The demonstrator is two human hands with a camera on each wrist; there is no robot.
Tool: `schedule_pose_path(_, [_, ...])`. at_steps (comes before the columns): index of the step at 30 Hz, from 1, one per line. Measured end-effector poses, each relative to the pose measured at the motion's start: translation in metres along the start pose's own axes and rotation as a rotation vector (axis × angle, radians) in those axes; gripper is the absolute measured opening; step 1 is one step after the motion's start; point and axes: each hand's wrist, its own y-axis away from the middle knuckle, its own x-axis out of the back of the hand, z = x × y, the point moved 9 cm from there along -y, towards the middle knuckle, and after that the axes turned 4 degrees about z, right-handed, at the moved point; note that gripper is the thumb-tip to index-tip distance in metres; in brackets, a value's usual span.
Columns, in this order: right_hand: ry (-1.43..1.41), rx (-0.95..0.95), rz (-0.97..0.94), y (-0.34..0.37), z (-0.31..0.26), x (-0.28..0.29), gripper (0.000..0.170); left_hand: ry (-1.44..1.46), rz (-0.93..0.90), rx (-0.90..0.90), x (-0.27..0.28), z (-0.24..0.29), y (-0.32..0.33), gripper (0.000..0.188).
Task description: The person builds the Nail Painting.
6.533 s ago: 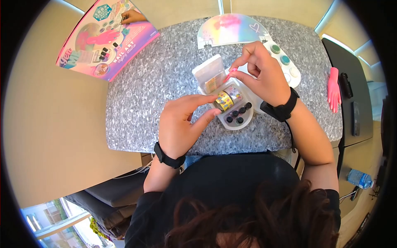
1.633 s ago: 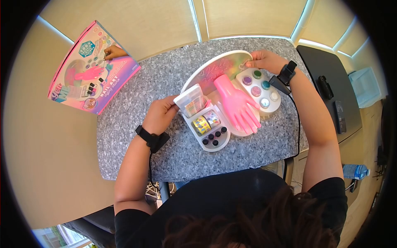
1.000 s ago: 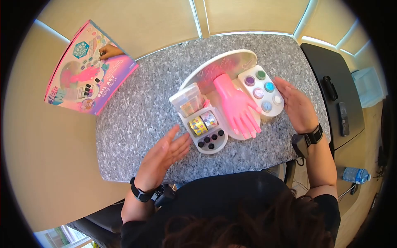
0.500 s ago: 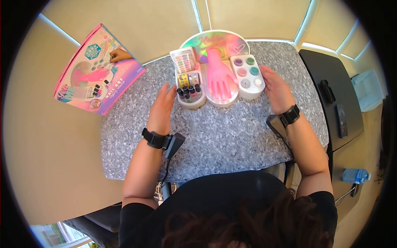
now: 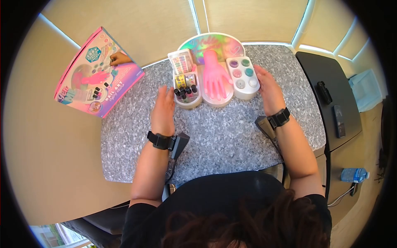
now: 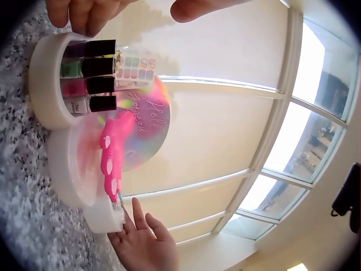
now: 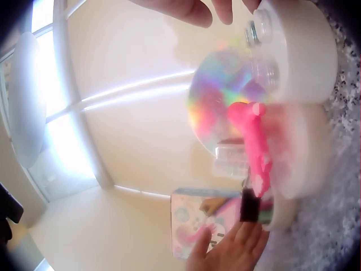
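A white nail-art stand [image 5: 218, 103] sits toward the back of the table, with a rainbow holographic back panel [image 5: 211, 42]. In its middle, a pink toy hand [image 5: 214, 73] leans with fingers downward. The left compartment holds black-capped nail polish bottles [image 6: 84, 86], two tape rolls [image 5: 180, 81] and a clear case [image 5: 180, 62] of patterned nail stickers. Several glitter pots [image 5: 237, 73] fill the right section. My left hand [image 5: 163, 111] is upright beside the stand's left end, fingers extended. My right hand [image 5: 271, 91] is at its right end, fingers likewise straight, fingertips right at the edge.
A pink and purple nail-art box [image 5: 99, 74] stands at the table's left back. The grey speckled tabletop [image 5: 223, 140] extends toward me. To the right are a black cabinet top [image 5: 318, 78], a bluish bin [image 5: 366, 91] and a water bottle [image 5: 355, 175].
The pink toy hand, earlier lying at the right, is on the stand. The stand has been turned to face me and sits farther back. Both hands have let go of its ends.
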Motion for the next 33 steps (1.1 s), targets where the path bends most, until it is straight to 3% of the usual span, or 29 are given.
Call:
schedule_pose_path(6, [-0.024,0.023,-0.013,0.002,0.007,0.004,0.048,0.068,0.023,-0.054,0.013,-0.012,-0.005,0.084])
schedule_pose_path(11, [-0.053,0.052,0.109,0.001,0.007,0.021,0.05,0.171,0.053,-0.073,0.022,-0.008,0.0,0.073])
schedule_pose_path(13, [-0.047,0.06,0.135,0.009,0.0,0.029,0.05,0.15,0.16,-0.211,0.032,0.009,0.011,0.065])
schedule_pose_path(17, [-0.045,0.075,0.193,0.03,-0.019,0.038,0.047,0.206,0.218,-0.256,0.041,0.024,0.03,0.061])
schedule_pose_path(19, [-0.073,0.086,0.179,0.033,-0.02,0.039,0.044,0.228,0.246,-0.381,0.051,0.027,0.037,0.05])
schedule_pose_path(20, [-0.103,0.102,0.165,0.034,-0.021,0.04,0.041,0.228,0.248,-0.376,0.063,0.019,0.035,0.05])
schedule_pose_path(22, [-0.117,0.078,0.162,0.03,-0.012,0.05,0.038,0.424,0.078,-0.367,0.07,0.014,0.03,0.033])
schedule_pose_path(25, [-0.152,0.06,0.152,0.027,-0.004,0.054,0.031,0.398,0.17,-0.403,0.062,0.023,0.038,0.026])
schedule_pose_path(33, [-0.203,0.085,0.089,0.028,-0.002,0.053,0.021,0.354,0.183,-0.396,0.06,0.023,0.039,0.026])
